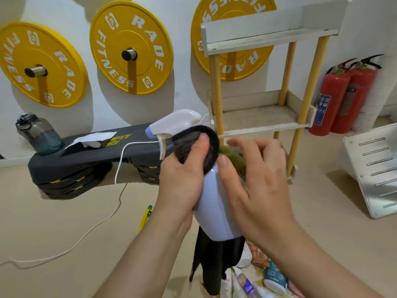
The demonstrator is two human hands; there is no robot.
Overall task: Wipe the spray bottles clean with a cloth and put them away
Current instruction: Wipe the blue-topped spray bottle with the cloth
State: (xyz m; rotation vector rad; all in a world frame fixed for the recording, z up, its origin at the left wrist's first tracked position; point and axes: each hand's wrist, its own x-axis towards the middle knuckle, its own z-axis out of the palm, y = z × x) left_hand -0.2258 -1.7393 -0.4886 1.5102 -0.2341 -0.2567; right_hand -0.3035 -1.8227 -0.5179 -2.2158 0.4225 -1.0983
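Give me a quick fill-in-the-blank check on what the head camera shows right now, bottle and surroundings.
1. The left hand grips a ____ cloth round the neck of the spray bottle.
2. The bottle's nozzle tip is coloured ____.
3. Right of the wooden shelf unit stand two red ____.
4. The weight plates on the wall are ____.

Missing words: black; blue; fire extinguishers; yellow.
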